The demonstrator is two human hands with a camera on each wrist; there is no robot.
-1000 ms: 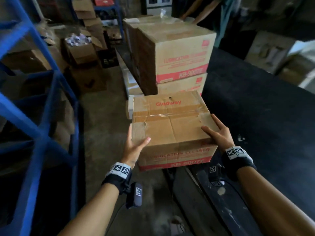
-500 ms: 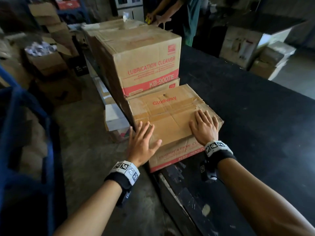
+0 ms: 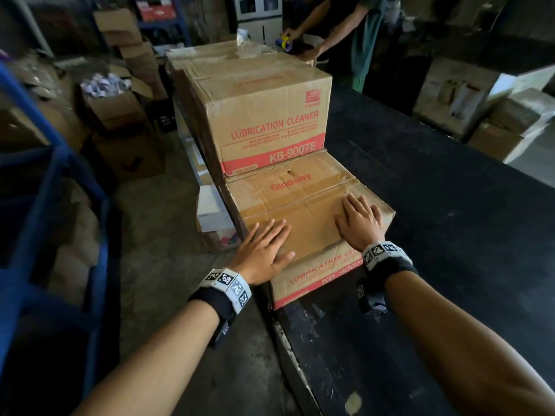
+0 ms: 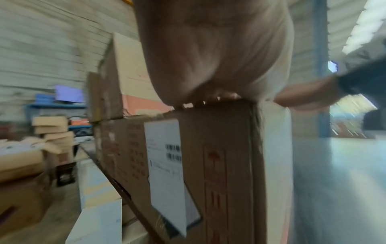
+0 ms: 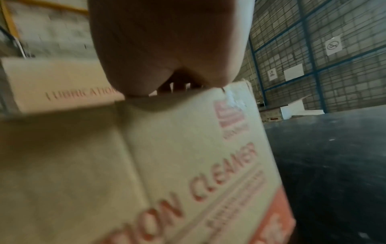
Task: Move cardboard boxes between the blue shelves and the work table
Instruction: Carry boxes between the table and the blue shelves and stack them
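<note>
— Risk from here? Could tip off the near edge of the work table (image 3: 450, 205). Near corner of the box (image 3: 300, 211) looks to overhang the table's edge on the left, over the floor (image 3: 168, 235); hard to confirm from the head view alone.

— And the cause? A downward press from the left hand (image 3: 264, 250) on that unsupported corner, probably. Or a shove too strong toward the stacked boxes (image 3: 261, 115), knocking the upper one askew.

— Anything else? Dented, taped top flaps; might cave under weight pressed through the palms.

— Hands now? Both flat and spread on the box's top, fingers straight, gripping nothing. Left hand at the near left corner, right hand (image 3: 359, 220) at the near right, wrists just past the front face.

— Box itself? Down on the table, far side touching or just short of the lower stacked box; cannot tell which. Blue shelf (image 3: 60, 181) well apart on the left.

— Wrist views? Blurred; palms resting on the top edge, nothing more to read.
</note>
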